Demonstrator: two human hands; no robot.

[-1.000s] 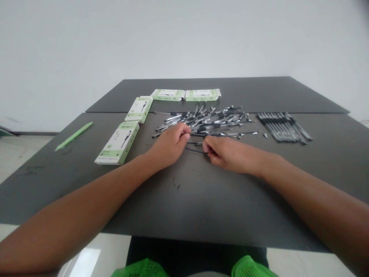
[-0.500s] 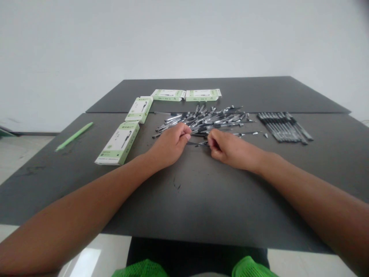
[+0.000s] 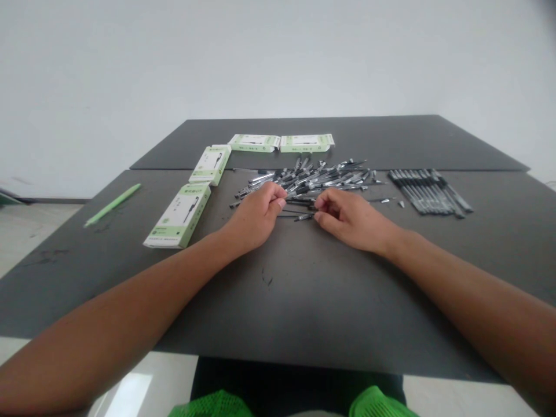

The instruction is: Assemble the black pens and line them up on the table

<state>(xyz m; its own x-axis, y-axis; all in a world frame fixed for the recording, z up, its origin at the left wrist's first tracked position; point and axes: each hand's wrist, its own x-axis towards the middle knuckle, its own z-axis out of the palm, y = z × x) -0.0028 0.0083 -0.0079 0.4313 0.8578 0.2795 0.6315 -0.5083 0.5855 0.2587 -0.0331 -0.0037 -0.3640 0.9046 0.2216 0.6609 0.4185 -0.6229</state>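
My left hand (image 3: pixel 259 211) is closed, thumb and forefinger pinched on a slim pen (image 3: pixel 299 202) whose dark end points right. The rest of that pen is hidden inside the hand. My right hand (image 3: pixel 345 215) has curled fingers at the pen's right end; what lies in their grip is too small to make out. Just below, thin dark pen parts (image 3: pixel 303 218) lie on the table by the right thumb. Behind both hands spreads a loose pile of clear and black pens (image 3: pixel 313 176).
A neat row of pens (image 3: pixel 423 191) lies at the right, near a small pen tip (image 3: pixel 401 204). Green-and-white pen boxes (image 3: pixel 180 214) stand to the left, with others (image 3: pixel 306 142) at the back. A green pen-shaped stick (image 3: pixel 113 204) lies far left on the dark table (image 3: pixel 278 301).
My right hand's fist has loosened, with thumb and forefinger now further apart. The dark pen end between the hands shows more plainly. My left hand has barely moved.
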